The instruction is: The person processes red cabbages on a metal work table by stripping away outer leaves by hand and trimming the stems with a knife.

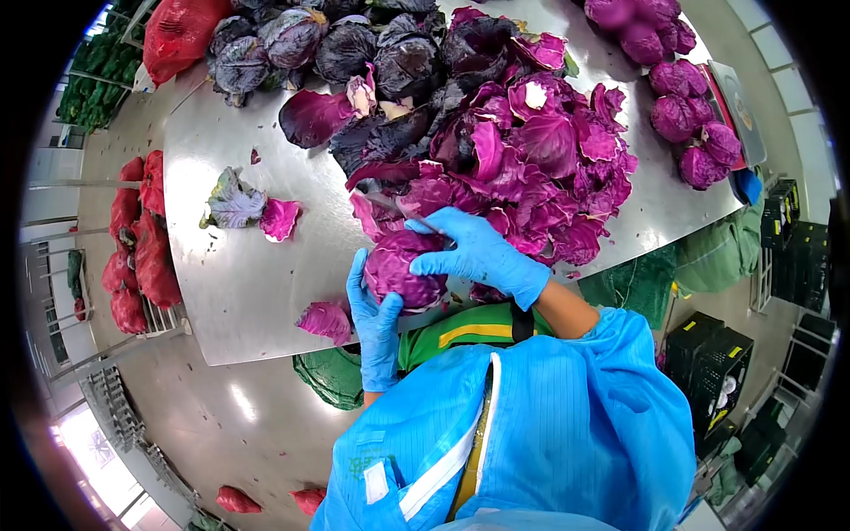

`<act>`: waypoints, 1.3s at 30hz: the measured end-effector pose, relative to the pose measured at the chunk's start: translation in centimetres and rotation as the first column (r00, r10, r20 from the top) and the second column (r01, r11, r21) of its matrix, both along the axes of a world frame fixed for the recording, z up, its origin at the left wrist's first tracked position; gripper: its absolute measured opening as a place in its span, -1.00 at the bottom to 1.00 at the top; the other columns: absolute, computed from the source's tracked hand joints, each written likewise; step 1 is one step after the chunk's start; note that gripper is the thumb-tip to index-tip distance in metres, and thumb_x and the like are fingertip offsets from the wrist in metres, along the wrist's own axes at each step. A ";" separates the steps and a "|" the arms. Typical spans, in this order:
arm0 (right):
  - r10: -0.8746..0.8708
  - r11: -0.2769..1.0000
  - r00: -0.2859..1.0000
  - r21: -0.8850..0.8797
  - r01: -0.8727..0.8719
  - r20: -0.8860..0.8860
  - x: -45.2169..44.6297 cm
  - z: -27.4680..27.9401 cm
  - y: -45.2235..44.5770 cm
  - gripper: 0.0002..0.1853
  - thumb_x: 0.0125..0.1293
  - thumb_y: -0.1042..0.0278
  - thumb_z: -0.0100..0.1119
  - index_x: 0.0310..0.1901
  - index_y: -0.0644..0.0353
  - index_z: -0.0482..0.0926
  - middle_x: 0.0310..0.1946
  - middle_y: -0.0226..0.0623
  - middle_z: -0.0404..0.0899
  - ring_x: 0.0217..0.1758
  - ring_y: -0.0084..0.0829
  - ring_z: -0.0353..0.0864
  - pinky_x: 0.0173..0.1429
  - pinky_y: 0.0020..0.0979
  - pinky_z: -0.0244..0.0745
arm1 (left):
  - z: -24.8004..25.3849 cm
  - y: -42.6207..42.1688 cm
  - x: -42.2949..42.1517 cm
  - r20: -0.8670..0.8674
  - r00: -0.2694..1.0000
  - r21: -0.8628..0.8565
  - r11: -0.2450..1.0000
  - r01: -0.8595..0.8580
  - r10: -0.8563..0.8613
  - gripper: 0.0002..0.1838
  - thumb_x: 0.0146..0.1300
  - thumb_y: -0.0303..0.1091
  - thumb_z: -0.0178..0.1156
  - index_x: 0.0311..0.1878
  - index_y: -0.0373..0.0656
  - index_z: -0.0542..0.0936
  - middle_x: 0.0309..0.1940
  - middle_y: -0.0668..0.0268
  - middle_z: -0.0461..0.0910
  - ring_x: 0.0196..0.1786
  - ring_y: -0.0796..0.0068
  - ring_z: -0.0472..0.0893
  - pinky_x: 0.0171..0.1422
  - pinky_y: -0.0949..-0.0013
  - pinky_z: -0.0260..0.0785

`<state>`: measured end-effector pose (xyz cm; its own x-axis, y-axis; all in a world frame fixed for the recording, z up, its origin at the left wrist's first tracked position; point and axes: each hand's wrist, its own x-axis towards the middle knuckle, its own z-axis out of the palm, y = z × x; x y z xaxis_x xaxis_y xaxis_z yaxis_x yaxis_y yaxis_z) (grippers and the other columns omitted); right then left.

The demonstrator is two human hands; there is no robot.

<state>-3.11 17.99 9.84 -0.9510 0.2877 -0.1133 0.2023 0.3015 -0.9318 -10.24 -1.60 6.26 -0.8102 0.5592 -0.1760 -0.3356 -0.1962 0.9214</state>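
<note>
A peeled red cabbage (400,273) is held between my two gloved hands, just above the near edge of the steel table (239,301). My left hand (375,323) wraps its fingers and thumb around the cabbage's left and lower side. From the right, my right hand (474,257) grips the cabbage, thumb pressed on its face and fingers over the top. By those fingertips shows a thin greyish strip, too indistinct to name. Loose purple leaves (540,150) are heaped just beyond my hands. One cut leaf (325,322) lies left of my left hand.
Dark unpeeled cabbages (345,49) sit along the table's far side. Several peeled cabbages (682,102) stand at the far right beside a flat device (737,111). Red mesh sacks (150,257) are stacked left; black crates (708,367) stand right. Loose leaves (236,202) lie on the left tabletop.
</note>
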 end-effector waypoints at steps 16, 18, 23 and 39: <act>-0.090 0.923 0.996 0.375 0.087 -0.008 2.1 0.0 -2.7 -0.40 0.14 -0.01 0.39 0.09 0.24 0.53 -0.27 -0.26 0.47 -0.25 -0.36 0.55 -0.17 -0.39 0.51 | 0.5 0.8 -0.1 -0.627 0.738 -0.456 0.886 -0.087 -0.251 0.01 -0.26 -0.22 0.63 0.35 -0.07 0.34 0.24 0.10 0.27 0.30 0.12 0.35 0.41 0.13 0.25; -0.054 0.967 0.986 0.254 0.012 0.159 1.8 0.7 -2.0 -0.30 0.11 -0.23 0.29 0.08 0.24 0.51 -0.18 -0.13 0.49 -0.17 -0.15 0.58 -0.12 -0.17 0.51 | 1.0 1.3 0.5 -0.652 0.714 -0.474 0.872 -0.121 -0.255 -0.01 -0.30 -0.28 0.62 0.34 -0.02 0.39 0.23 0.07 0.27 0.29 0.08 0.36 0.38 0.12 0.28; 0.014 0.951 0.968 0.296 -0.091 0.252 1.8 0.8 -0.3 -0.35 0.08 -0.26 0.27 -0.07 0.24 0.55 -0.19 -0.08 0.54 -0.15 -0.09 0.61 -0.06 -0.12 0.52 | 1.8 2.2 1.4 -0.679 0.657 -0.563 0.807 -0.178 -0.328 0.00 -0.31 -0.26 0.62 0.34 -0.02 0.39 0.25 0.02 0.25 0.29 0.03 0.35 0.34 0.12 0.31; -0.349 0.602 0.937 0.773 0.201 0.029 4.2 -4.5 3.6 -0.84 0.25 0.22 0.23 -0.21 0.07 0.61 -0.41 -0.25 0.49 -0.45 -0.25 0.57 -0.41 -0.23 0.49 | 1.3 1.4 1.4 -0.317 0.947 -0.443 0.891 -0.099 -0.052 0.04 -0.21 -0.27 0.63 0.35 -0.14 0.22 0.27 0.16 0.28 0.30 0.24 0.34 0.44 0.21 0.17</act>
